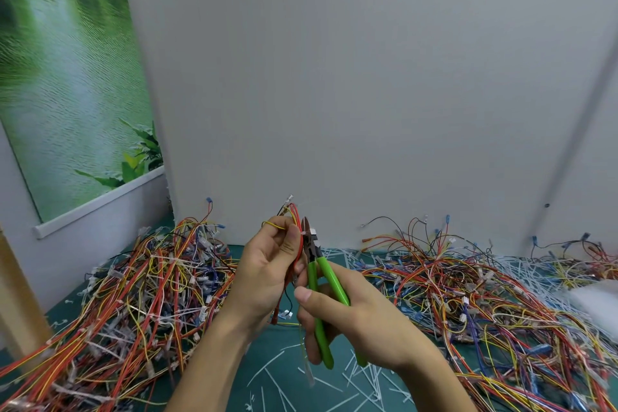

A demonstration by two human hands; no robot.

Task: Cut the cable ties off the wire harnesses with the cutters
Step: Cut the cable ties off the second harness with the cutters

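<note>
My left hand [267, 264] grips a small wire harness [291, 212] of red, yellow and black wires, held upright above the green mat. My right hand [337, 314] holds the green-handled cutters [321, 281], with the dark jaws [309, 237] pointing up and pressed against the harness just right of my left thumb. A pale cable tie seems to sit at the jaws, but it is too small to be sure. The harness's lower end hangs down behind my left palm.
A big tangle of tied harnesses [140, 294] lies to the left, another pile [475, 298] to the right. Cut white tie scraps [337, 385] litter the green mat [284, 365] near me. A white wall panel [334, 94] stands close behind.
</note>
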